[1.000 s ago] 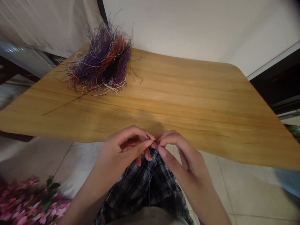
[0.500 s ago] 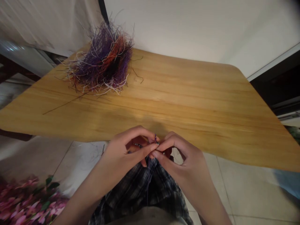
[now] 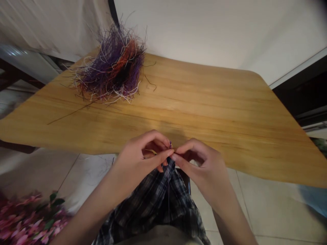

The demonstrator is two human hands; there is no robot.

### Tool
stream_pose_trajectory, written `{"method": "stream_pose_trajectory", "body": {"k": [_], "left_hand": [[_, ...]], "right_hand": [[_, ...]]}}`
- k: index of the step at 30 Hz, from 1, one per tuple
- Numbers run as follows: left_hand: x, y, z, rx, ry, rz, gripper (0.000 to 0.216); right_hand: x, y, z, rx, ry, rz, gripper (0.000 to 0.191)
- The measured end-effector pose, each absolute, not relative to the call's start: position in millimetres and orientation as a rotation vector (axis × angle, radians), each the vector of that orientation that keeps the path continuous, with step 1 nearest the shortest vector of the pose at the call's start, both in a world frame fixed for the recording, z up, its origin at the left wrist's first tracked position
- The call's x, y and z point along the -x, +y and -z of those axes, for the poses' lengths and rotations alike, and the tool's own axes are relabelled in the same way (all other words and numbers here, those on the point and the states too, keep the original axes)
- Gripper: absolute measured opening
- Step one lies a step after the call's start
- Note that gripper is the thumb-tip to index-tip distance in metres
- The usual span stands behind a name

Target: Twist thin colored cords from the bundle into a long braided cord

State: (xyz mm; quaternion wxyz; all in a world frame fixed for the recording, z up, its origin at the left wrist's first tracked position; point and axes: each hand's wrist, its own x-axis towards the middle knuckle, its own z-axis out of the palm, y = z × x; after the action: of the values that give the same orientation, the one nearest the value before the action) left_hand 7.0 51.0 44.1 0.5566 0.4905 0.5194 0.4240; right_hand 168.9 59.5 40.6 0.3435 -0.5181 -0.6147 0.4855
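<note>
1. Thread (image 3: 170, 145) is held between both hands at six o'clock in the view, just off the near edge of the table (image 3: 217, 109) and above a lap covered in dark plaid cloth (image 3: 153, 204).
2. The left hand (image 3: 138, 156) is curled, with thumb and forefinger pressed shut on the thread. The remaining fingers are bent in beneath the palm.
3. The right hand (image 3: 204, 170) is brought in from three o'clock. Its thumb and forefinger are likewise pinched closed on the same thread, and the fingertips of the two hands are touching.
4. A short purple end of the thread is seen sticking up at twelve o'clock of the pinch. A fine length is seen hanging straight down toward six o'clock, across the plaid cloth.
5. A tangled pile of threads (image 3: 112, 68) — purple, orange and white — is set on the table at eleven o'clock from the hands, well apart from them and near the far left corner.
6. A single dark strand (image 3: 68, 114) is laid on the wood at seven o'clock of the pile, running out toward the left edge.
7. Pink flowers (image 3: 22, 224) with green leaves are seen at eight o'clock from the hands, low beside the tiled floor (image 3: 84, 170) — blurred, so no detail can be told.
</note>
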Motion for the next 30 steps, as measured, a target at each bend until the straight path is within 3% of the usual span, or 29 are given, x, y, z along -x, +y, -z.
{"method": "stream_pose_trajectory", "body": {"k": [8, 17, 30], "left_hand": [[-8, 52, -41, -1.183, 1.160, -0.996, 0.004], [-9, 49, -28, -0.822, 0.762, -0.966, 0.007], [-4, 49, -32, -1.063, 0.882, -0.862, 0.009]], "right_hand": [[-171, 64, -38, 1.378, -1.472, -1.366, 0.016], [-177, 68, -35, 1.122, -1.201, -1.824, 0.020], [-179, 67, -37, 1.126, -1.281, -1.775, 0.012]]}}
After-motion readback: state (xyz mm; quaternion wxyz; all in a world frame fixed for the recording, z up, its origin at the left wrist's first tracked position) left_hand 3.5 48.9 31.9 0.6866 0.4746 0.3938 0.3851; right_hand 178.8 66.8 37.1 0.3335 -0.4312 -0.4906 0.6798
